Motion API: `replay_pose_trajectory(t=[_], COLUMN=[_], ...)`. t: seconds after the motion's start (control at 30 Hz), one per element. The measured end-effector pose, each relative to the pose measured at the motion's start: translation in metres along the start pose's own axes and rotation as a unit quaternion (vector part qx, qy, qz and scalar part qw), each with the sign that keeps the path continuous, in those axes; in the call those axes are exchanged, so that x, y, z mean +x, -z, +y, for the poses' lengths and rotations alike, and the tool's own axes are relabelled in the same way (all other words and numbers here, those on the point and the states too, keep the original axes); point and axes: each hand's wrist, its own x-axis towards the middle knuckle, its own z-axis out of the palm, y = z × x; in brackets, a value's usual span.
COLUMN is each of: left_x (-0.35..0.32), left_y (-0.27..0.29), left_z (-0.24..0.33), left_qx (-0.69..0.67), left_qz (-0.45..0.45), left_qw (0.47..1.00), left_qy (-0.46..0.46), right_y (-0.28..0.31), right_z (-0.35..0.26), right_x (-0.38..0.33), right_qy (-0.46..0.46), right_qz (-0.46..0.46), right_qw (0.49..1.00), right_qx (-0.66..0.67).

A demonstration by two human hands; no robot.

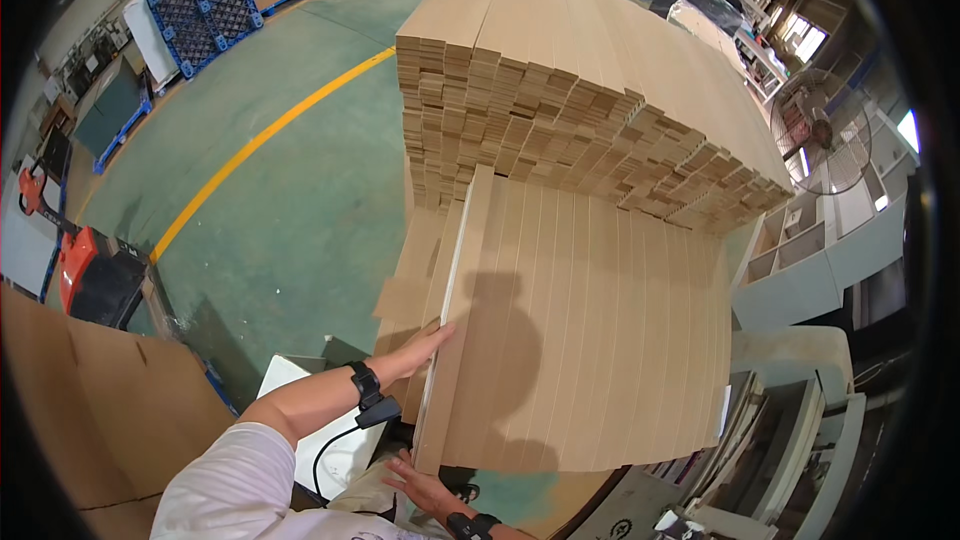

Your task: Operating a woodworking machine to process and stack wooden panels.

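The right hand (425, 490), its grip apart, is just beside the near end of a narrow board (472, 240); the left hand (415, 352) touches that board's left edge, whether clamped cannot be told. The board runs along the left side of a row of boards (590, 340). To the right stands a white compartmented shelf unit (785, 288), contents unclear. Past the row's far edge rises a board stack (560, 105), with open green floor (310, 200) to its left.
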Motion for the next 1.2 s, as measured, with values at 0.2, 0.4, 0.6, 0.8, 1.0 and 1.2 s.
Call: replay_pose_trajectory(t=[0.2,0.4,0.6,0.8,1.0,1.2], left_x=[0.015,0.015,-0.009,-0.029,-0.055,-0.01], left_y=[-0.011,-0.032,-0.045,-0.027,0.029,0.048], left_z=[0.016,0.01,0.019,0.017,-0.073,-0.112], left_qx=[0.015,0.2,0.362,0.305,0.206,0.195], left_qz=[0.029,0.152,0.324,0.323,0.388,0.349], left_qw=[0.999,0.966,0.861,0.89,0.875,0.91], left_qy=[-0.027,-0.061,-0.153,-0.099,-0.203,-0.112], right_y=[0.018,0.051,0.009,0.001,0.002,0.019], right_z=[-0.011,-0.013,-0.063,-0.156,-0.202,-0.189], right_x=[0.003,0.004,-0.05,-0.067,-0.042,-0.024], right_qy=[0.046,0.028,-0.131,0.132,0.52,0.424], right_qz=[0.009,-0.026,-0.105,0.01,0.273,0.374], right_qw=[0.997,0.929,0.795,0.749,0.413,0.278], right_qx=[-0.062,-0.369,-0.582,-0.649,-0.696,-0.777])
